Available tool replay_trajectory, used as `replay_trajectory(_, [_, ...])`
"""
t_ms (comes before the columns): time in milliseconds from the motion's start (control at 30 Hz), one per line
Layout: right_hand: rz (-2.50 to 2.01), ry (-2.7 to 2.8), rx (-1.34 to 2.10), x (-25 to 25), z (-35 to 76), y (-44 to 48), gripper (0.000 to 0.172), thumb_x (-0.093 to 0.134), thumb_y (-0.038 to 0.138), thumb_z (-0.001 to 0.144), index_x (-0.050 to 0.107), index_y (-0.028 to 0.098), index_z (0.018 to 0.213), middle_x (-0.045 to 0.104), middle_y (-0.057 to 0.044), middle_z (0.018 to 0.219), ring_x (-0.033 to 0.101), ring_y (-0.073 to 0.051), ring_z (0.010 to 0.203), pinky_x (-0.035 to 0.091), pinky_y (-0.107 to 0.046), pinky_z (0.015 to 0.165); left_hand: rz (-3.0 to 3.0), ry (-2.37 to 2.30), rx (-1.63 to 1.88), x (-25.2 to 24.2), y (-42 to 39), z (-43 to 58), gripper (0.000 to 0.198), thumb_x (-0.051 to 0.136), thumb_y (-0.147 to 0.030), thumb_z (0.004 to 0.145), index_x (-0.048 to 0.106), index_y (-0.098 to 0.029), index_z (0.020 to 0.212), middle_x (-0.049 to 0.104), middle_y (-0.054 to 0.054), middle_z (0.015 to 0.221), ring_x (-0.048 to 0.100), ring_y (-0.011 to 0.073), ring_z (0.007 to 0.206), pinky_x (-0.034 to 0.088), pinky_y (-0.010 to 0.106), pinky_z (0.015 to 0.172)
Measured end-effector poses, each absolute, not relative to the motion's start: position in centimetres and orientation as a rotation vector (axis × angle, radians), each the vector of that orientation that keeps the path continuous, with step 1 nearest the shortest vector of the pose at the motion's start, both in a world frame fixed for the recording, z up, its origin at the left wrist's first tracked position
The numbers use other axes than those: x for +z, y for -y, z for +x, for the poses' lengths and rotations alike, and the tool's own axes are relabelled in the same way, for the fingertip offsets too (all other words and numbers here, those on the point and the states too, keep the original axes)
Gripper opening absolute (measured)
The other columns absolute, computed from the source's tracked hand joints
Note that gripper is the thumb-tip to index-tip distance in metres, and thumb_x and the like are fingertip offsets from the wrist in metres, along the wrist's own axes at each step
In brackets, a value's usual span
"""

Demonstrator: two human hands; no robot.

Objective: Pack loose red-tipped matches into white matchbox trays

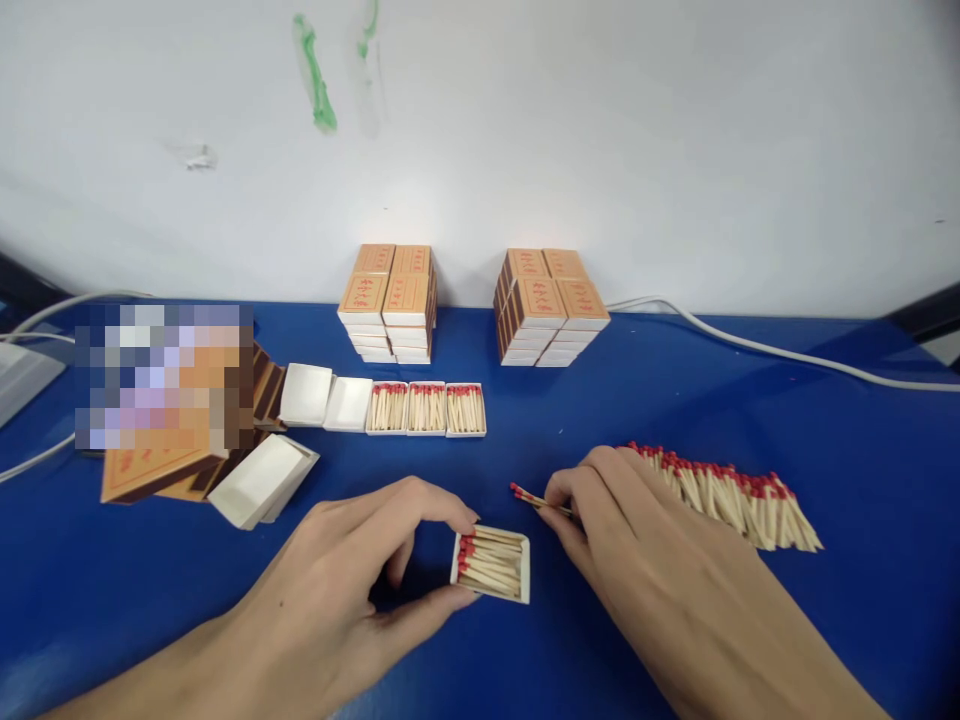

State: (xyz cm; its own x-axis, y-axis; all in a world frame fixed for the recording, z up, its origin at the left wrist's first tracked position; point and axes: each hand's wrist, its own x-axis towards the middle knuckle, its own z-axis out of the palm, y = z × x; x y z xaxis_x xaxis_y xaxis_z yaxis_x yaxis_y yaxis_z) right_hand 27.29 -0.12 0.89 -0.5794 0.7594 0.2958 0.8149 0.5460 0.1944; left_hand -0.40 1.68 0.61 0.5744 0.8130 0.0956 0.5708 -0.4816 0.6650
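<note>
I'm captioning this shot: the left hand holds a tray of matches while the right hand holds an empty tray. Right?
Not quite: in the head view, the right hand pinches loose matches, not an empty tray. The left hand does hold a tray of matches.

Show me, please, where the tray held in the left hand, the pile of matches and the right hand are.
Tray [525, 573]: head view, on its right-hand wall.
Pile of matches [729, 497]: head view, on its wooden sticks.
Right hand [641, 530]: head view, on its back.
</note>
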Motion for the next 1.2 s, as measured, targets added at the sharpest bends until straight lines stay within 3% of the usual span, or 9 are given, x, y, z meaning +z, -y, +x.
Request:
replay_trajectory(133, [-1.367, 2.569, -0.529, 1.4, 27.4, -0.2, 0.035, 0.041, 0.009, 0.113, 0.068, 0.018, 0.093, 0.061, -0.008, 0.08, 0.064, -0.028, 0.068, 0.044, -0.042, 0.052, 2.219, -1.165, 0.569, 0.5, -1.7, -0.4, 0.036, 0.081, -0.033, 0.104, 0.064, -0.035, 0.135, 0.061, -0.011, 0.08, 0.046, 0.0064, 0.055, 0.043, 0.018, 0.051])
replay_trajectory(233, [-1.388, 2.452, -0.403, 1.7, 27.3, -0.1, 0.03, 0.044, 0.018, 0.118, 0.066, 0.02, 0.096, 0.064, -0.008, 0.084, 0.067, -0.026, 0.071, 0.047, -0.041, 0.053, 2.207, -1.173, 0.599, 0.5, -1.9, -0.3, 0.039, 0.082, -0.032, 0.103, 0.064, -0.036, 0.137, 0.049, -0.012, 0.073, 0.046, 0.0068, 0.053, 0.041, 0.018, 0.051])
replay_trajectory(367, [-1.247, 2.349, 0.236, 1.6, 25.9, 0.9, 0.019, 0.049, 0.03, 0.122, 0.062, 0.025, 0.107, 0.069, -0.003, 0.094, 0.072, -0.016, 0.079, 0.053, -0.027, 0.056, 2.181, -1.092, 0.575, 1.0, -2.1, 0.1, 0.035, 0.077, -0.028, 0.107, 0.063, -0.039, 0.137, 0.054, -0.012, 0.076, 0.049, 0.0069, 0.058, 0.042, 0.017, 0.053])
replay_trajectory(533, [-1.224, 2.358, 0.264, 0.7, 24.7, 1.8, 0.017, 0.056, 0.024, 0.117, 0.061, 0.024, 0.101, 0.067, -0.003, 0.091, 0.072, -0.019, 0.08, 0.051, -0.029, 0.052, 2.143, -1.143, 0.577, 1.9, -1.7, 0.4, 0.048, 0.083, -0.019, 0.1, 0.062, -0.042, 0.137, 0.05, -0.014, 0.075, 0.044, 0.0066, 0.057, 0.04, 0.017, 0.054])
replay_trajectory(933, [-1.213, 2.338, 0.326, 1.1, 24.8, 1.5, 0.017, 0.059, 0.022, 0.116, 0.065, 0.023, 0.1, 0.069, -0.002, 0.091, 0.071, -0.018, 0.082, 0.054, -0.028, 0.057, 2.097, -1.064, 0.536, 1.4, -2.0, -0.1, 0.042, 0.083, -0.027, 0.103, 0.064, -0.041, 0.137, 0.052, -0.014, 0.072, 0.047, 0.0063, 0.055, 0.039, 0.017, 0.052])
replay_trajectory(1200, [-1.234, 2.434, 0.311, 1.6, 25.2, 1.1, 0.017, 0.06, 0.018, 0.113, 0.067, 0.022, 0.099, 0.068, -0.004, 0.091, 0.072, -0.021, 0.084, 0.058, -0.029, 0.059, 2.082, -1.118, 0.552, 1.7, -1.8, 0.1, 0.045, 0.083, -0.021, 0.1, 0.065, -0.04, 0.137, 0.056, -0.014, 0.075, 0.045, 0.0071, 0.057, 0.039, 0.018, 0.053])
